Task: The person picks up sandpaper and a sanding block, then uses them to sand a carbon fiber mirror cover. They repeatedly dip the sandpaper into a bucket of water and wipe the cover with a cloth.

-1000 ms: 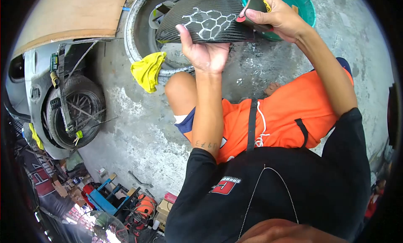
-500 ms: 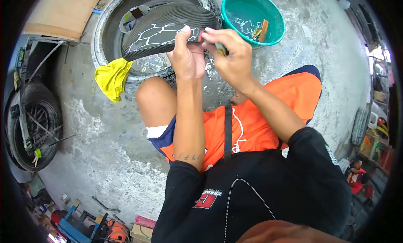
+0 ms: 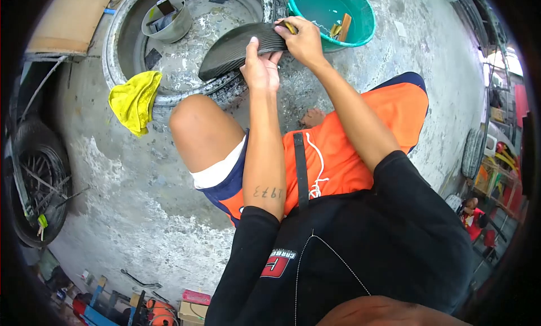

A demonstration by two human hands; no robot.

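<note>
A dark curved panel with a carbon-fibre weave (image 3: 239, 47) is held over the near rim of a tyre. My left hand (image 3: 261, 71) grips its lower edge, thumb on the face towards me and fingers behind. At the panel's right end my right hand (image 3: 304, 43) is closed, its fingertips close to or against the edge. A small yellow-and-black tool (image 3: 290, 27) shows between those fingers; its working end is hidden, so its exact kind cannot be told.
The large tyre (image 3: 116, 50) lies flat on the floor, with a grey tub (image 3: 181, 28) of dark pieces inside. A teal basin (image 3: 369, 33) of water stands at its right. A yellow cloth (image 3: 132, 101) hangs over the tyre's left rim. A spoked wheel (image 3: 42, 179) is at far left.
The panel has been turned over, so its white-lined pattern is out of sight. The red piece by my right fingers no longer shows. The view has shifted slightly.
</note>
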